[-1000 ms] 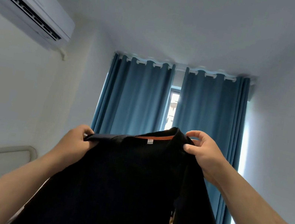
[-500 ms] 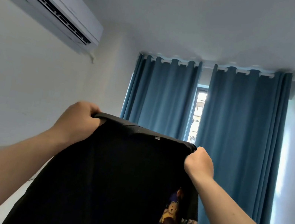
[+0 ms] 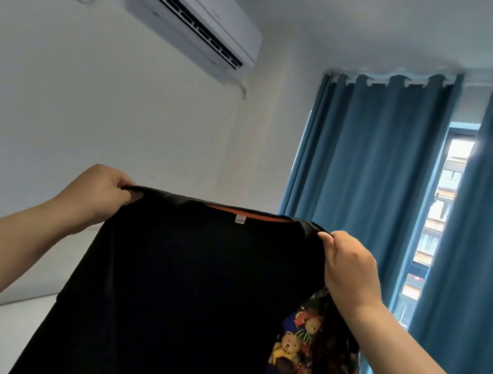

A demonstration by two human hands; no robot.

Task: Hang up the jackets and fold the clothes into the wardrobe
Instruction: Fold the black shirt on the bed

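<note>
Hands: left hand point(image 3: 97, 194) and right hand point(image 3: 350, 269) each grip a shoulder of the black teddy-bear-print fabric top point(image 3: 188, 291), taut between them.
Progress: looks early, top not yet folded, wardrobe unseen.

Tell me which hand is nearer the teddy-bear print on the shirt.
Right. The right hand grips one shoulder of the black shirt, just above the teddy-bear print. The left hand grips the opposite shoulder, across the shirt's full width.

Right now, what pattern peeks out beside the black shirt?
Colourful teddy bears on the printed fabric beside the black shirt; head view.
</note>
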